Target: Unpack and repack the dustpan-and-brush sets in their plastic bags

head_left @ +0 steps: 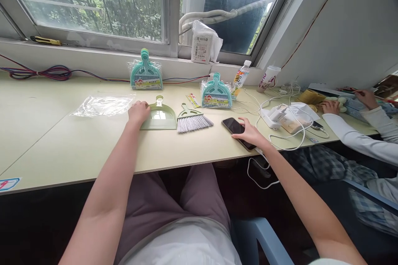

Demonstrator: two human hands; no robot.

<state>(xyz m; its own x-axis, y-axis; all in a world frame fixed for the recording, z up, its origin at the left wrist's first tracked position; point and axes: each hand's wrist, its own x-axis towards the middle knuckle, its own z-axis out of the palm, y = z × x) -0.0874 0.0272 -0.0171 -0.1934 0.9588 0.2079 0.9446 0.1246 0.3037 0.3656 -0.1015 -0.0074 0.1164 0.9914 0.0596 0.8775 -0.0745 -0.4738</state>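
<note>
My left hand (pixel 137 112) rests closed on the left edge of a pale green dustpan (pixel 160 116) lying flat on the desk (pixel 77 149). Right of the dustpan lies a small green brush with grey bristles (pixel 192 121). My right hand (pixel 248 132) lies with fingers spread on a black phone (pixel 238 131) near the front edge; a white cable runs from it. An empty clear plastic bag (pixel 102 105) lies left of my left hand.
Two teal dustpan sets in wrappers (pixel 146 75) (pixel 216 93) stand at the back. A bottle (pixel 241 78), a cup (pixel 268 78), a white packet (pixel 202 43), chargers and cables (pixel 280 118) sit at the right. Another person's hands (pixel 331 107) work at the far right. Wires (pixel 40 72) run along the sill.
</note>
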